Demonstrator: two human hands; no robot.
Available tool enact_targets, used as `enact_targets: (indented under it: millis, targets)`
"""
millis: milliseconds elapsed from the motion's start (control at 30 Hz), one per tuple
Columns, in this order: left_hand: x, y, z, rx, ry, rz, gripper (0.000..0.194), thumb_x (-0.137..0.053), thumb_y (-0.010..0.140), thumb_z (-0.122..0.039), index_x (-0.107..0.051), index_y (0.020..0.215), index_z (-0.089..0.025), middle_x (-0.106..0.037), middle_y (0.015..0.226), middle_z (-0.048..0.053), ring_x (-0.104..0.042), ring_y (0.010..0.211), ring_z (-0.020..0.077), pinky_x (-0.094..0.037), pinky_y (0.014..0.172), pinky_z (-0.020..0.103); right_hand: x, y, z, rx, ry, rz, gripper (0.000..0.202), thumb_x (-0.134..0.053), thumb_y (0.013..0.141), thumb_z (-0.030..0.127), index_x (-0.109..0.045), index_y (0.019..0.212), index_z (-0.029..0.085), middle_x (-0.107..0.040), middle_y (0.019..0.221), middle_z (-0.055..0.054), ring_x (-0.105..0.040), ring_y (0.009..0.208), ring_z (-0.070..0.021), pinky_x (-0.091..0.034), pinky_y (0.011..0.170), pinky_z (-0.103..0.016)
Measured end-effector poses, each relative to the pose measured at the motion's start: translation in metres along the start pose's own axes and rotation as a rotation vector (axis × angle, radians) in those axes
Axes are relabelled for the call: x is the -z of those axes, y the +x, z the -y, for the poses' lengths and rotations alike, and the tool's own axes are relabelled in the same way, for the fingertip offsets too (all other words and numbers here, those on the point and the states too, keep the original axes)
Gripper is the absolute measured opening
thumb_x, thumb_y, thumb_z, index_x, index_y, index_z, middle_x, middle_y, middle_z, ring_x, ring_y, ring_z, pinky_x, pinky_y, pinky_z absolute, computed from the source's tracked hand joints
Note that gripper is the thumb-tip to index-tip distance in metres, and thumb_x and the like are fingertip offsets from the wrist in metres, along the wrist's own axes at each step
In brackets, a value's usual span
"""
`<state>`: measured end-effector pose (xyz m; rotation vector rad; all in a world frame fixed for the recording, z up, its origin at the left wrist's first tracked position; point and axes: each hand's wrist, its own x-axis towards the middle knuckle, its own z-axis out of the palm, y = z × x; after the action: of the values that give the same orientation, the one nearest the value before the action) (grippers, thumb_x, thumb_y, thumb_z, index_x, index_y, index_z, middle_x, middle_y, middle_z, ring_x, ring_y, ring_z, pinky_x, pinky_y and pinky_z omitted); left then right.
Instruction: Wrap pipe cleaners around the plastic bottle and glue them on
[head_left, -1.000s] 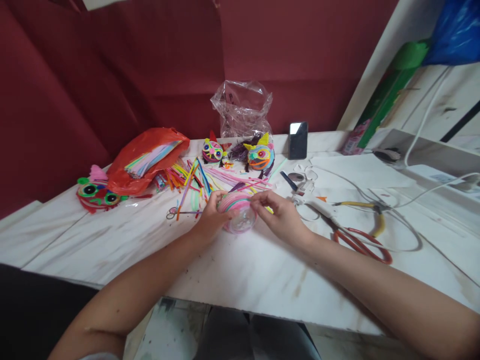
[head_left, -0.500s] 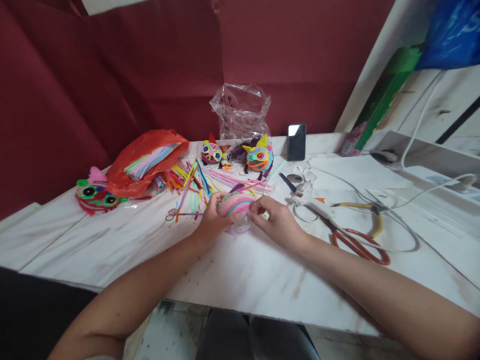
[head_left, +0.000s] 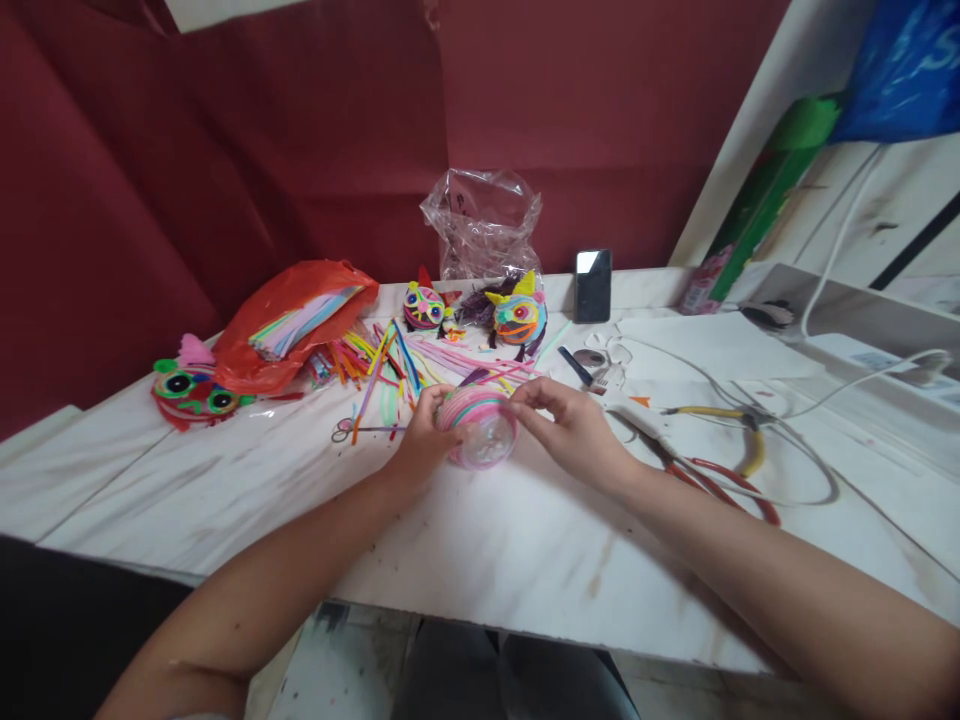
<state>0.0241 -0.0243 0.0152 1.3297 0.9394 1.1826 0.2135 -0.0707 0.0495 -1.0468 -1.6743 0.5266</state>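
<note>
Ball [head_left: 474, 408], one: striped mainly in pink, its near lower part clear; located above the near middle of the desk [head_left: 480, 560], between the hands. Left hand [head_left: 424, 440]: curled around the ball's left side, gripping it. Right hand [head_left: 571, 428]: fingertips brought together at the ball's right edge; whether a strand is pinched cannot be told. Pipe cleaners [head_left: 382, 352]: heaped beyond. Handling, as judged: the ball is best held steady without squeezing, and each strand laid snugly against its neighbour, without gaps.
</note>
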Motion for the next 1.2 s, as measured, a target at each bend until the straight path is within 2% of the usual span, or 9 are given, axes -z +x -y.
enact_targets:
  millis: [133, 300, 367, 467, 667, 833, 1033, 1133, 1200]
  targets:
    - [-0.001, 0.001, -0.004, 0.084, -0.134, 0.022, 0.054, -0.075, 0.056, -0.026, -0.050, 0.103, -0.021, -0.061, 0.088, -0.001, -0.058, 0.078, 0.0152, -0.045, 0.069, 0.026, 0.028, 0.015, 0.008, -0.006, -0.017, -0.153, 0.013, -0.059, 0.079, 0.030, -0.061, 0.078, 0.018, -0.063, 0.071, -0.001, -0.058, 0.066, -0.0136, -0.047, 0.065, -0.028]
    - [0.002, 0.006, -0.004, 0.117, -0.174, -0.032, 0.053, -0.076, 0.054, -0.029, -0.054, 0.102, -0.019, -0.064, 0.085, -0.001, -0.059, 0.074, 0.0153, -0.045, 0.063, 0.024, 0.081, 0.035, 0.002, -0.065, -0.171, -0.294, 0.014, -0.058, 0.078, 0.031, -0.061, 0.078, 0.017, -0.061, 0.066, 0.000, -0.056, 0.060, -0.0124, -0.046, 0.060, -0.026]
    - [0.002, 0.009, -0.005, 0.119, -0.185, -0.035, 0.054, -0.078, 0.053, -0.031, -0.055, 0.100, -0.019, -0.064, 0.083, -0.001, -0.059, 0.071, 0.0149, -0.044, 0.061, 0.024, 0.100, 0.038, -0.013, -0.157, -0.334, -0.279, 0.016, -0.053, 0.081, 0.029, -0.062, 0.082, 0.016, -0.065, 0.069, -0.002, -0.059, 0.063, -0.0136, -0.047, 0.062, -0.026]
    - [0.003, 0.011, -0.005, 0.127, -0.182, -0.030, 0.055, -0.080, 0.051, -0.032, -0.056, 0.099, -0.019, -0.064, 0.082, -0.001, -0.060, 0.072, 0.0162, -0.043, 0.059, 0.023, 0.118, 0.032, -0.042, -0.363, -0.706, -0.107, 0.026, -0.043, 0.085, 0.026, -0.065, 0.093, 0.015, -0.071, 0.086, -0.006, -0.064, 0.077, -0.0160, -0.047, 0.070, -0.026]
    - [0.008, 0.014, 0.002, 0.111, -0.175, -0.005, 0.052, -0.079, 0.057, -0.036, -0.057, 0.102, -0.021, -0.065, 0.089, 0.000, -0.061, 0.076, 0.0159, -0.046, 0.063, 0.024, 0.109, 0.010, -0.078, -0.521, -0.978, 0.119, 0.027, -0.057, 0.077, 0.036, -0.071, 0.087, 0.015, -0.071, 0.091, -0.015, -0.062, 0.093, -0.0293, -0.046, 0.073, -0.034]
    - [0.010, 0.015, 0.004, 0.115, -0.165, -0.010, 0.053, -0.079, 0.057, -0.037, -0.057, 0.103, -0.021, -0.065, 0.089, 0.000, -0.060, 0.075, 0.0159, -0.046, 0.063, 0.024, 0.096, 0.005, -0.083, -0.516, -1.055, 0.179, 0.025, -0.065, 0.067, 0.025, -0.070, 0.088, 0.012, -0.069, 0.093, -0.018, -0.055, 0.105, -0.0329, -0.045, 0.075, -0.033]
    - [0.010, 0.015, 0.002, 0.118, -0.171, -0.021, 0.049, -0.078, 0.059, -0.037, -0.058, 0.100, -0.020, -0.065, 0.087, 0.000, -0.059, 0.075, 0.0155, -0.045, 0.062, 0.023, 0.107, 0.007, -0.072, -0.536, -1.001, 0.014, 0.028, -0.054, 0.076, 0.025, -0.066, 0.094, 0.007, -0.068, 0.096, -0.021, -0.059, 0.099, -0.0321, -0.046, 0.076, -0.035]
    - [0.009, 0.015, 0.001, 0.118, -0.191, -0.039, 0.048, -0.077, 0.059, -0.036, -0.058, 0.100, -0.020, -0.065, 0.088, 0.000, -0.058, 0.074, 0.0145, -0.044, 0.061, 0.022, 0.112, 0.008, -0.053, -0.545, -0.899, -0.059, 0.032, -0.043, 0.082, 0.025, -0.065, 0.098, 0.009, -0.070, 0.088, -0.014, -0.064, 0.082, -0.0252, -0.047, 0.066, -0.031]
    - [0.007, 0.014, 0.000, 0.127, -0.203, -0.055, 0.049, -0.077, 0.059, -0.036, -0.058, 0.101, -0.020, -0.065, 0.088, 0.000, -0.058, 0.073, 0.0148, -0.043, 0.060, 0.022, 0.108, 0.006, -0.036, -0.543, -0.704, -0.092, 0.033, -0.039, 0.082, 0.027, -0.065, 0.092, 0.010, -0.068, 0.075, -0.009, -0.063, 0.066, -0.0200, -0.046, 0.055, -0.027]
